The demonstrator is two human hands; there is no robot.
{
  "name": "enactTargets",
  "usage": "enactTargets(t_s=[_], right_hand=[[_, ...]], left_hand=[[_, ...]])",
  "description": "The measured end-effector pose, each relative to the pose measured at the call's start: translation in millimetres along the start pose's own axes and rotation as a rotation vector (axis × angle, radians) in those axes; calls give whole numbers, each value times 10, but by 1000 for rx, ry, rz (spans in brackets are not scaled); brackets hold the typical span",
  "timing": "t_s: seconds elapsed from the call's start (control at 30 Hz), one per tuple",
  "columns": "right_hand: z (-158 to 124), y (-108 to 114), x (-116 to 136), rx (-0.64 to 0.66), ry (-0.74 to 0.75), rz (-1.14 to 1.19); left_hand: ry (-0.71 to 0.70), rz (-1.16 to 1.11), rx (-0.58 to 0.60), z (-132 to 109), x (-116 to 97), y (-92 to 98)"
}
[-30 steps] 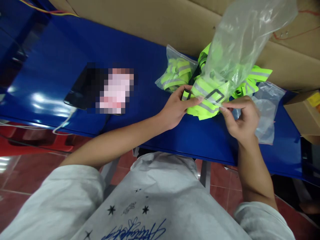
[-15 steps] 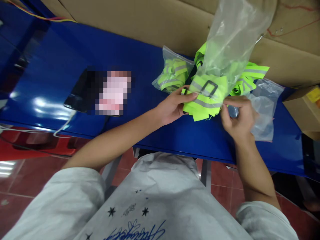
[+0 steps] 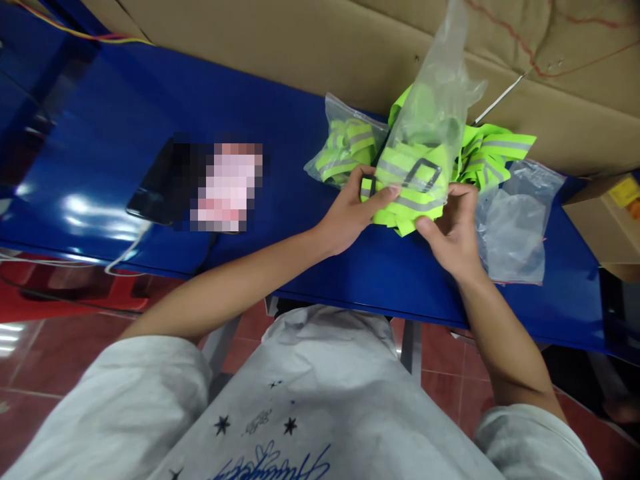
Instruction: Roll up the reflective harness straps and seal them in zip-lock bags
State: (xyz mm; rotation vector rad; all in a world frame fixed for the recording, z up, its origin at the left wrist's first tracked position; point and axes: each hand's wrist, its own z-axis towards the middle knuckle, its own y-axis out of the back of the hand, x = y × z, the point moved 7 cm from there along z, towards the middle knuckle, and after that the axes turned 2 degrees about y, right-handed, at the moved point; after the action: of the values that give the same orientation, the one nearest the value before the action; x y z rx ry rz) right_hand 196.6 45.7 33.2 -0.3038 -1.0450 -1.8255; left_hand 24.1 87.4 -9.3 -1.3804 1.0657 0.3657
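blue table below, left hand and right hand clasp neon straps.

We see a glossy blue table spanning the middle, light glaring white off it towards 9 o'clock. Brown cardboard walls its far edge at 12 o'clock. Below, we find red floor tiles at 8 o'clock and a grey leg between 4 and 5.
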Motion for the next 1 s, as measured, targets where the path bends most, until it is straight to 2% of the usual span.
enactTargets(t_s=[0.1,0.2,0.33,0.47,0.63,0.8,0.9,1.0], right_hand=[[-24,-123,-102,-30,-52,22],[-42,-107,-157,-62,-98,86],[-53,-33,-140,-128,-150,228],[-32,-122,-99,-154,-152,183],[24,-306,-253,-159,-213,174],[65,-403,-339,-149,-235,173],[56,-400,-278,-251,-276,128],[75,-358,-58,-371,-245,53]], left_hand=[[-33,36,-5,-28,15,-21],[-51,112,1,-51,-39,-47],[-16,28,70,-68,-125,-150],[-24,-5,95,-65,-136,-210],[-78,-24,29,-23,-133,-104],[-40,-29,25,16,-112,-37],[-54,-29,38,-2,-112,-71],[-82,-17,62,-29,-149,-116]])
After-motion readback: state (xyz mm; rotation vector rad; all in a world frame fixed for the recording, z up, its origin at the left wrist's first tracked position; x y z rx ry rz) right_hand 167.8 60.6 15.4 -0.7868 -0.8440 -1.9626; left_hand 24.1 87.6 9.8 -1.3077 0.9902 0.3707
